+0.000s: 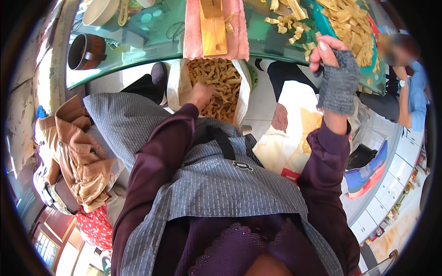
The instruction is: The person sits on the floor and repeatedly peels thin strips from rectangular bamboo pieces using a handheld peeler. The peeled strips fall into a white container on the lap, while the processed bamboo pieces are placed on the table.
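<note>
My left hand [203, 94] reaches into an open white sack [244, 91] below the table edge. Its fingers are partly hidden against brownish-yellow dried pieces [221, 77], so their grip is unclear. My right hand [333, 74], in a grey knitted fingerless glove, is raised by the table's right front edge with its fingers curled. A small dark tip shows beneath those fingers; I cannot tell what it is. Before me, a wooden board [213, 38] lies on a pink towel [238, 41]. Pale yellow cut strips [348, 27] are heaped on a teal tray [323, 20] at the right.
The green glass table [145, 58] carries a dark cup [86, 51] and a pale bowl [100, 12] at left. Loose pieces [295, 27] lie near the tray. Another person [412, 93] sits at the right. Brown clothing [83, 151] is piled at my left.
</note>
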Tool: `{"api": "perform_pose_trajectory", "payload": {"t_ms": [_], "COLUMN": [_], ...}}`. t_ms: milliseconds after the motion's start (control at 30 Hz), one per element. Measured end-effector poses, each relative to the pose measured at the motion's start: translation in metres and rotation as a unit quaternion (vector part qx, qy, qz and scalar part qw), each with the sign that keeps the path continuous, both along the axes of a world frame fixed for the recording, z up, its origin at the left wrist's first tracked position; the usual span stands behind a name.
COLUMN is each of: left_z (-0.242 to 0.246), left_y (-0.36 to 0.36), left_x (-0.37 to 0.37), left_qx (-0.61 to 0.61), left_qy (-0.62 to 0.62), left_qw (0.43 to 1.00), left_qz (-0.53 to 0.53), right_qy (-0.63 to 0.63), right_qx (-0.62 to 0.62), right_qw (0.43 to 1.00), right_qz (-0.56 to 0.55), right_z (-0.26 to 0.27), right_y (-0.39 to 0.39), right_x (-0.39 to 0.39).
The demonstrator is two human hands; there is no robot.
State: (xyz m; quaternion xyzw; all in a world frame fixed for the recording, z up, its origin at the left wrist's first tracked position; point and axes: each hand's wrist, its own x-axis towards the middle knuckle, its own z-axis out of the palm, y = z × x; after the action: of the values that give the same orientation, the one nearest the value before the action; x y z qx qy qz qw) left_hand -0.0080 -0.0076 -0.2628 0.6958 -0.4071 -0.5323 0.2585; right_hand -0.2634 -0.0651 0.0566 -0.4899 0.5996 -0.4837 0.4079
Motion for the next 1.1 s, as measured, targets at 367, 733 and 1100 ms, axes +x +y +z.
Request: {"api": "perform_pose_trajectory", "payload": {"t_ms": [367, 733, 1100], "left_z": [-0.072, 0.002, 0.159], "left_y": [-0.039, -0.024, -0.018], "left_x": [-0.028, -0.079, 0.029], "left_qx": [-0.224, -0.029, 0.003], "left_qy": [-0.312, -0.154, -0.011], "left_qw": [0.865, 0.893, 0.987], "left_qz": [-0.324, -0.421, -0.163], "right_qy": [0.071, 0.097, 0.074], "right_qx": [0.049, 0.118, 0.064], "right_qw": [0.996, 0.987, 0.979], "right_qz": [0.013, 0.057, 0.178], "right_z": [-0.010, -0.009, 0.002], "right_y": [0.002, 0.005, 0.012], "right_x": [0.020, 0.031, 0.019]}}
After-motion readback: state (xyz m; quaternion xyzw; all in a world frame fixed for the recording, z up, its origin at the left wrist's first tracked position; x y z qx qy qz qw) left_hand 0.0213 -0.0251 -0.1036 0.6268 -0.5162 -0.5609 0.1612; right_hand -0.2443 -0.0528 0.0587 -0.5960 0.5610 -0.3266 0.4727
